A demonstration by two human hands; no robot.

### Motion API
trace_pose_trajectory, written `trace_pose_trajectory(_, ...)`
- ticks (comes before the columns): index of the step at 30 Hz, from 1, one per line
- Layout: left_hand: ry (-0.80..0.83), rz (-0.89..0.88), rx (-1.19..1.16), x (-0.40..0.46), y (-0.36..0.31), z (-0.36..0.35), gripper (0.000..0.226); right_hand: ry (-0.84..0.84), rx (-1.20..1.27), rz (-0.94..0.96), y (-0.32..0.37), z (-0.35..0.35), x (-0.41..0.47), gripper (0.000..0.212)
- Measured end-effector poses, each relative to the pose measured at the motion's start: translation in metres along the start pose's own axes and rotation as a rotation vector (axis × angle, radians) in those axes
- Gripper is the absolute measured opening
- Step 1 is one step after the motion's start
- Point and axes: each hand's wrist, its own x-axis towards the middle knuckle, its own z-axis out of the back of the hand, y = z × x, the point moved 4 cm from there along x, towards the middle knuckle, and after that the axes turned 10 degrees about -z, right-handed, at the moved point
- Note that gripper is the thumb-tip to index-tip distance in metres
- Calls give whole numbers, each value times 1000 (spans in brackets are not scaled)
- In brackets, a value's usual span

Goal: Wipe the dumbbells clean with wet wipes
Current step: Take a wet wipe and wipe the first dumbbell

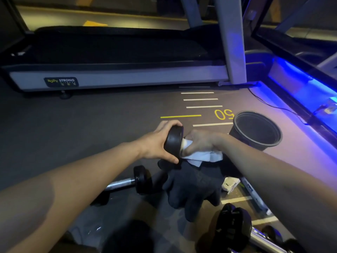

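Nearest you, a chrome-handled dumbbell [237, 232] with matte black heads lies at lower right, and a second dumbbell [127, 183] rests on the dark rubber floor [54, 125] to the left. Above a black glove [193, 187], your left hand [155, 145] wraps its fingers around the round black head of the held dumbbell [173, 141], thumb underneath. Your right hand [198, 143] presses a crumpled white wet wipe [204, 156] closed around its handle. Beyond sits a round black plastic bucket [259, 132], then a treadmill [116, 70].
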Motion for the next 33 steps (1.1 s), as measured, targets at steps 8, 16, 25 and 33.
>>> trace_pose_trajectory(8,21,-21,56,4,-8,1,107,-670,-463,30,9,-35,-35,37)
trace_pose_trajectory(16,35,21,50,3,-2,1,106,-316,-265,72,2,-12,-25,46)
trace_pose_trajectory(25,25,5,45,5,-1,2,104,-355,-149,100,-2,-1,-16,45)
trace_pose_trajectory(33,21,9,14,8,-3,3,105,-268,-232,70,-13,0,-14,53)
